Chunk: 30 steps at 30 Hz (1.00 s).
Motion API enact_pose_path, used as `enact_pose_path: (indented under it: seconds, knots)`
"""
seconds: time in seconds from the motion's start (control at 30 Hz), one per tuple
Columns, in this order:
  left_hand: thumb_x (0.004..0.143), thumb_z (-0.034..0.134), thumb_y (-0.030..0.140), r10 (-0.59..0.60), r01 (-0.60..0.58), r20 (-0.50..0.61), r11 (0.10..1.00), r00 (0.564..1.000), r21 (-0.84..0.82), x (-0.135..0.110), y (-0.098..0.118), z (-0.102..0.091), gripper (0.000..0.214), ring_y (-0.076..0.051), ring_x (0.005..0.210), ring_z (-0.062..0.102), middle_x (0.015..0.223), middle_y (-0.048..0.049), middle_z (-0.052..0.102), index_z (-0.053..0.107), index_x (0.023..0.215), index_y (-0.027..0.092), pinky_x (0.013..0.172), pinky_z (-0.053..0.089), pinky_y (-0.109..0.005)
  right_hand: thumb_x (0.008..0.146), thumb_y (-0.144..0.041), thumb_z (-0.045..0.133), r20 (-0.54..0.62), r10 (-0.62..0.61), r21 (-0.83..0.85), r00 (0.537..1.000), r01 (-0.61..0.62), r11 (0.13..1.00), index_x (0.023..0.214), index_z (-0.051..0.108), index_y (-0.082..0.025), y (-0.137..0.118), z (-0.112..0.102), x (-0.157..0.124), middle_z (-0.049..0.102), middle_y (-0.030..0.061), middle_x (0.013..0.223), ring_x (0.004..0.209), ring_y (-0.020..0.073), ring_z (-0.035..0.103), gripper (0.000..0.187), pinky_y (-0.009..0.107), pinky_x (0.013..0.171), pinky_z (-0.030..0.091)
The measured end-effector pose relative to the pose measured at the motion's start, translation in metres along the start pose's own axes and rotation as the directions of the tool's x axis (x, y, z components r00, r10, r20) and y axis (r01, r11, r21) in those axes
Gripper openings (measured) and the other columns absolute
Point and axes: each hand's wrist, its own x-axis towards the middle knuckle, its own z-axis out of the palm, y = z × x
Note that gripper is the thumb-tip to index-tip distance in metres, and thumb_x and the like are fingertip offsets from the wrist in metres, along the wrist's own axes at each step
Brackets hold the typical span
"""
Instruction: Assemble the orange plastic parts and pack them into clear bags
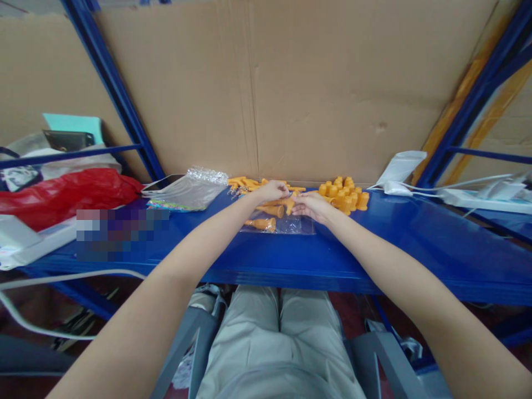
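Observation:
My right hand (pixel 311 206) is closed on a small orange plastic piece (pixel 290 204), gripped at its right side by the fingertips. Just left of it, my left hand (pixel 274 191) is bent with fingers pinched together near the top of that piece; what they hold is too small to make out. Under the hands, orange flared tubes (pixel 266 224) lie on a clear plastic bag (pixel 296 225). Behind my left hand is a pile of thin orange parts (pixel 241 183) with small metal bits. Orange cup-shaped pieces (pixel 344 197) stand grouped right of my right hand.
Everything rests on a blue metal table (pixel 394 238) against a cardboard wall (pixel 324 88). To the left are clear packaging bags (pixel 187 191) and a red plastic bag (pixel 78 194). A white stand (pixel 401 172) and a power strip (pixel 490 198) with cables lie right.

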Motion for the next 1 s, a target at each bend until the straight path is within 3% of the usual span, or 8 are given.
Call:
enact_pose_path:
  seconds: [0.17,0.33,0.47,0.6,0.77,1.0]
  knots:
    - [0.071,0.061,0.016,0.030,-0.030,-0.025,0.999,0.999,-0.011,-0.002,0.000,0.006,0.007,-0.014,0.068,0.057,0.067,-0.0019,0.064,0.060,0.064,0.015,0.073,0.045,-0.028,0.093,-0.006,0.050,0.016,0.015,-0.008,1.000,-0.014,1.000,0.072,0.051,-0.015,0.007,0.001,0.002,0.061,0.0000,0.048,0.043,0.0090,0.059,0.022,0.019,0.055,0.054]
    - [0.075,0.058,0.020,0.007,-0.005,-0.022,0.997,1.000,0.080,-0.010,0.002,0.003,0.006,-0.017,0.078,0.060,0.080,-0.0046,0.068,0.062,0.075,0.015,0.077,0.047,-0.030,0.093,-0.009,0.053,-0.005,0.025,-0.088,1.000,-0.025,0.996,0.069,0.052,-0.014,0.007,0.004,-0.002,0.061,0.0010,0.048,0.045,0.0089,0.060,0.024,0.018,0.054,0.054]
    - [0.078,0.058,0.022,0.064,-0.032,-0.138,0.973,0.988,0.229,-0.020,0.003,-0.004,0.017,-0.022,0.099,0.060,0.102,-0.0086,0.068,0.063,0.093,0.015,0.092,0.044,-0.033,0.094,-0.013,0.052,-0.018,0.015,-0.157,1.000,-0.017,0.987,0.066,0.050,-0.015,0.006,0.007,-0.002,0.059,-0.0003,0.046,0.041,0.0084,0.058,0.028,0.016,0.046,0.051]
    - [0.082,0.052,0.020,0.185,-0.082,-0.294,0.941,0.938,0.329,-0.035,-0.006,-0.006,0.023,-0.024,0.109,0.057,0.112,-0.0106,0.066,0.061,0.103,0.015,0.101,0.040,-0.037,0.096,-0.015,0.050,-0.056,0.000,-0.233,0.998,-0.013,0.972,0.065,0.048,-0.016,0.009,0.009,0.000,0.055,-0.0022,0.040,0.033,0.0069,0.051,0.031,0.015,0.037,0.045]
    - [0.081,0.050,0.014,0.173,-0.054,-0.356,0.945,0.918,0.322,-0.048,-0.018,-0.009,0.025,-0.023,0.107,0.058,0.111,-0.0120,0.065,0.060,0.105,0.013,0.099,0.041,-0.034,0.091,-0.008,0.055,-0.070,-0.042,-0.186,0.997,0.028,0.982,0.069,0.049,-0.016,0.011,0.008,0.001,0.060,-0.0024,0.049,0.036,0.0057,0.053,0.024,0.014,0.038,0.046]
    - [0.087,0.047,0.024,-0.014,0.194,-0.395,0.886,0.918,0.420,-0.054,-0.012,-0.016,0.020,-0.022,0.077,0.063,0.079,-0.0091,0.068,0.064,0.090,0.013,0.075,0.046,-0.031,0.087,-0.001,0.054,-0.062,-0.044,-0.151,0.997,0.034,0.988,0.076,0.051,-0.016,0.012,0.005,0.003,0.066,-0.0011,0.061,0.043,0.0075,0.057,0.018,0.018,0.041,0.047]
